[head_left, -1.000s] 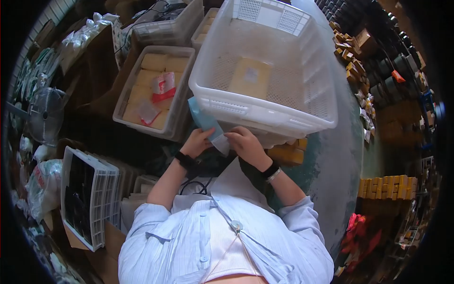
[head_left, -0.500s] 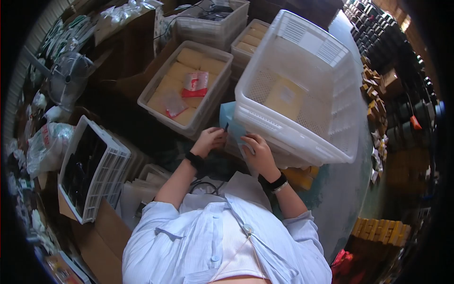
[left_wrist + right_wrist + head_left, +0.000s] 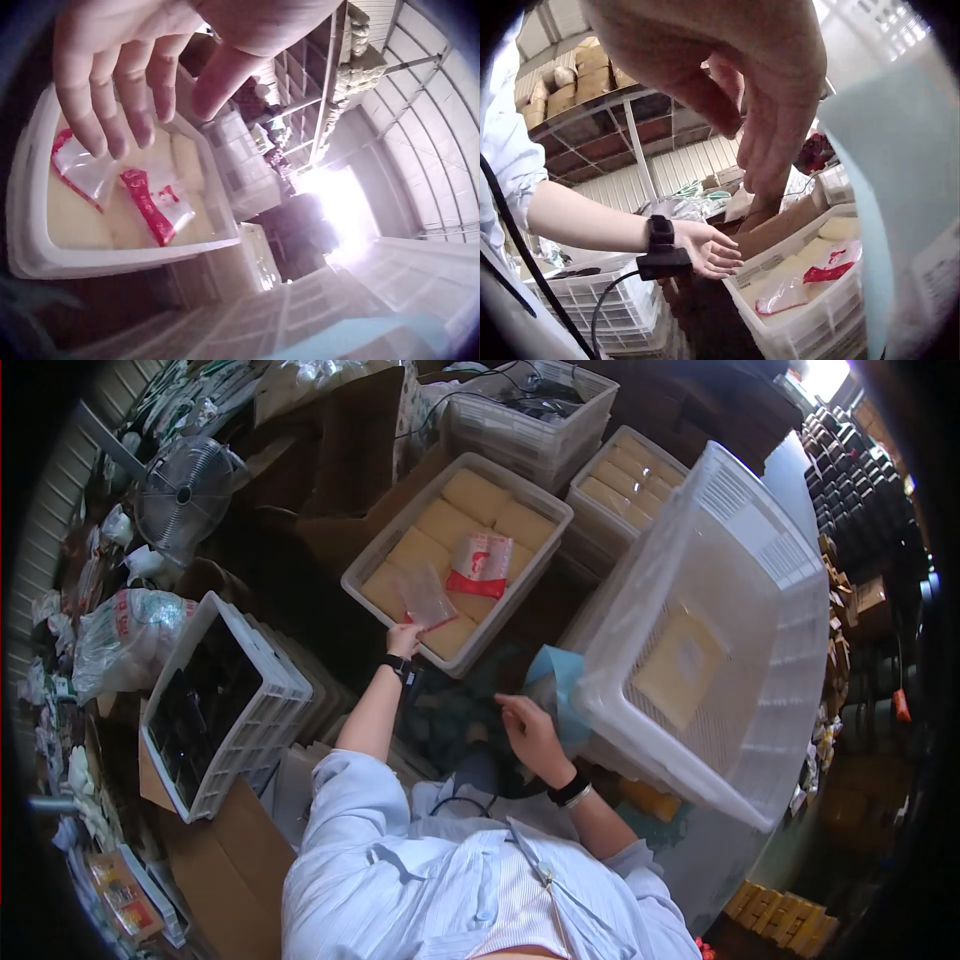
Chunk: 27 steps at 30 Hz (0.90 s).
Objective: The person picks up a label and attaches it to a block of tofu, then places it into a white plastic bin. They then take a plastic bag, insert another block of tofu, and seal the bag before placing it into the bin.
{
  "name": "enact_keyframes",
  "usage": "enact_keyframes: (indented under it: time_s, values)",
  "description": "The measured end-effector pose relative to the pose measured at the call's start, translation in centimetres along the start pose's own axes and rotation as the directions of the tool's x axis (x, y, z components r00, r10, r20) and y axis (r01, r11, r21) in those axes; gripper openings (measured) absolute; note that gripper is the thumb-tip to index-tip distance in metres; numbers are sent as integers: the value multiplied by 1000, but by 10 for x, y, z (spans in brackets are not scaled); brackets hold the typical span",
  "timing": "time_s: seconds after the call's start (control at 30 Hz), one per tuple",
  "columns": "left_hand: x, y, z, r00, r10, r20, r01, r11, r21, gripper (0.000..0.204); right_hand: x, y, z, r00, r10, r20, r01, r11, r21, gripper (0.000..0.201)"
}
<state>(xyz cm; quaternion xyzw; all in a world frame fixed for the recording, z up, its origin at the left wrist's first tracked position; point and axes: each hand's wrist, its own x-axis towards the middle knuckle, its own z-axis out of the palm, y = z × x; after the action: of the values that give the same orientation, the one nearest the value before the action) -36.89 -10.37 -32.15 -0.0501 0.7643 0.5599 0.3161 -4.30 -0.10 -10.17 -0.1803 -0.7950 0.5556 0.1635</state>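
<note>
- Two hands apart; left hand [image 3: 403, 641] nearer the clear red-edged bag [image 3: 427, 598].
- Bag lies flat in the tub [image 3: 515, 592], just beyond left fingertips, slanting away to the person's right; long axis hard to judge.
- Left fingers loosely bent, thumb well clear, no grip seen; contact perhaps, can't tell.
- Right hand [image 3: 532, 735] part open, empty, beside blue sheet [image 3: 562, 680], well off the bag.
</note>
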Motion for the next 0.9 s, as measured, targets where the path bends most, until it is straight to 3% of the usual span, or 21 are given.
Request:
enact_keyframes:
  time_s: [0.1,0.13,0.2,0.23,0.33,0.43,0.57,0.63,0.7,0.77,0.83,0.9]
  values:
    - [52,-9,5,996,51,-76,-15,910,415,45,19,15,18,996,66,53,-69,996,55,28]
    - [84,-36,18,959,178,-220,-56,882,467,21,22,22,23,995,86,47,-89,994,62,26]
    - [119,-60,38,923,328,-199,-239,897,372,37,30,26,29,996,83,23,-84,996,31,21]
    - [125,-56,43,921,373,-109,-303,866,398,50,34,27,30,992,119,28,-120,993,22,20]
    - [140,-47,61,932,247,-266,-126,907,402,49,38,26,28,966,258,21,-258,966,16,18]
    - [153,-40,72,908,106,-404,41,940,337,47,43,24,17,957,291,15,-291,957,10,20]
    - [157,-38,81,879,-7,-476,142,958,248,45,46,24,11,947,321,17,-321,947,-7,20]
    - [148,-36,79,886,-2,-463,125,964,236,44,46,25,11,948,317,38,-318,948,9,20]
    - [128,-28,69,916,69,-396,28,971,236,43,49,17,11,943,324,80,-327,944,32,20]
    - [91,0,50,942,225,-248,-164,956,243,42,54,10,10,952,283,113,-288,957,34,20]
    - [56,18,29,908,395,-137,-344,892,294,36,57,7,12,970,199,138,-205,979,25,21]
    - [6,38,1,874,484,-50,-474,870,137,29,60,3,14,986,106,126,-113,992,52,21]
